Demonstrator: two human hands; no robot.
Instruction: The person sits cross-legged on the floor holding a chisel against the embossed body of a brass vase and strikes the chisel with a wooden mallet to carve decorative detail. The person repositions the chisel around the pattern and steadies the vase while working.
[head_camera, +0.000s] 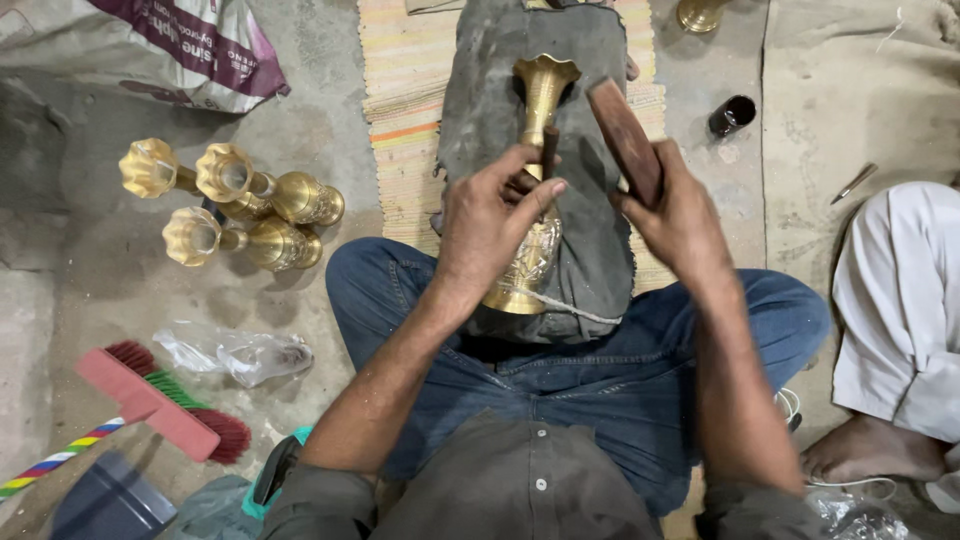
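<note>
1. Nearest the lens, the person's grey shirt and blue-jeaned, crossed legs frame the work; both forearms reach forward from there.
2. Left hand (490, 225) is closed around a thin dark punch (549, 150), fingers pinching it so its lower end sits on the body of the brass vase (535, 190), which keeps the tool steady on one spot.
3. Right hand (680, 215) grips a dark wooden block (625, 140), raised just beside the punch's top, held like a mallet.
4. That vase lies on its side along a dark padded cushion (590, 230) propped against the lap, flared mouth pointing away; the soft pad seems to cradle the round body so it cannot roll.
5. Under the cushion, a striped mat (400, 110) covers the floor.
6. Well apart to the left, three similar brass vases (235, 205) lie clustered on the concrete floor, with a red brush (160, 400) nearer the knee.
7. At right, another person's white-clothed leg (895, 300) sits near a small dark cup (732, 115).
</note>
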